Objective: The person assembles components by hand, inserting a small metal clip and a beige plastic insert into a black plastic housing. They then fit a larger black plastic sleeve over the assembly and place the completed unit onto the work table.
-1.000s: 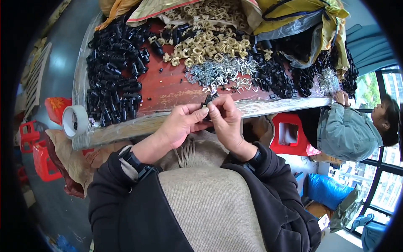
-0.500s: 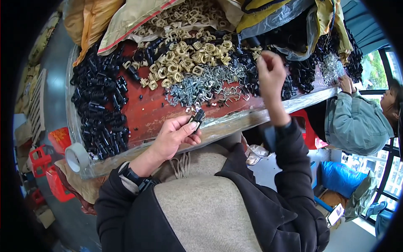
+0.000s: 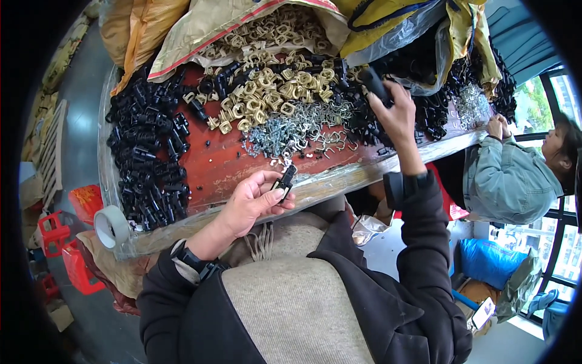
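Close to the table's front edge, my left hand pinches a small black plastic fitting with a cream piece set in it. My right hand is raised over the right part of the pile, its thumb and fingers closed on a dark tubular plastic part, slightly blurred. Beyond my left hand lie small silvery screws and bent metal hooks. Cream square rings are heaped behind them. Loose black plastic parts lie below my right hand.
Many black fittings cover the table's left side. A tape roll stands at the near left corner. Open sacks line the back. At the right, a co-worker in a green jacket sits with hands at the table edge.
My right hand, blurred and without a visible part before, now holds the dark tubular part, which has shifted toward me from the sack's edge. My left hand keeps its fitting, turned slightly.
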`<state>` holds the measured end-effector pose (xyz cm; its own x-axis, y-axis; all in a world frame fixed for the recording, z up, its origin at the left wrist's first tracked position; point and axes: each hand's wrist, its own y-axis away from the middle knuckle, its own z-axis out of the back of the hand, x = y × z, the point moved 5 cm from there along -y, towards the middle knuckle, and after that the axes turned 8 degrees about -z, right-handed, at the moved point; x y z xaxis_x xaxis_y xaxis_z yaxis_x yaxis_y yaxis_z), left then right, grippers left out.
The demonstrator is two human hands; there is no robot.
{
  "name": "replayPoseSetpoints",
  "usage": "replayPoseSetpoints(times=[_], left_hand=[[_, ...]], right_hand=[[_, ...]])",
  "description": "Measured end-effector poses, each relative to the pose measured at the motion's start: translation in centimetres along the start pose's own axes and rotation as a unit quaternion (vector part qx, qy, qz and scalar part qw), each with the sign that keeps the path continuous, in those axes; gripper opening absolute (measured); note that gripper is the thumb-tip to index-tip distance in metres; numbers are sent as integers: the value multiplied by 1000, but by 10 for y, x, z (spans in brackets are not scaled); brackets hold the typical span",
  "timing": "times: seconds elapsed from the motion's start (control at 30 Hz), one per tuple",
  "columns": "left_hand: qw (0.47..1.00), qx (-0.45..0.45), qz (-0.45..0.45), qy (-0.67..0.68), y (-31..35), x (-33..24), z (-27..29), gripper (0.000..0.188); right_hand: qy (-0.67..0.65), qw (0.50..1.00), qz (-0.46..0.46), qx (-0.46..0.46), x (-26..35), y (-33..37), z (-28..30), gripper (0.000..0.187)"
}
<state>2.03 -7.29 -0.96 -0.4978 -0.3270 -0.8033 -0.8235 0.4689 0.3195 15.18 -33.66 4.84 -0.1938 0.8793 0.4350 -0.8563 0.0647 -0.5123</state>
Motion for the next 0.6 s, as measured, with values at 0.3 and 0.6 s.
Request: replayPoseSetpoints(times=[0.3,0.6], left_hand=[[998,40,-34,21,23,-8,-11,28],[1000,4,-11,25,34,-2,4,31]], right_hand=[[-368,868,47,330,106,104,21,31],[-360,861,26,358,125,140,2,36]])
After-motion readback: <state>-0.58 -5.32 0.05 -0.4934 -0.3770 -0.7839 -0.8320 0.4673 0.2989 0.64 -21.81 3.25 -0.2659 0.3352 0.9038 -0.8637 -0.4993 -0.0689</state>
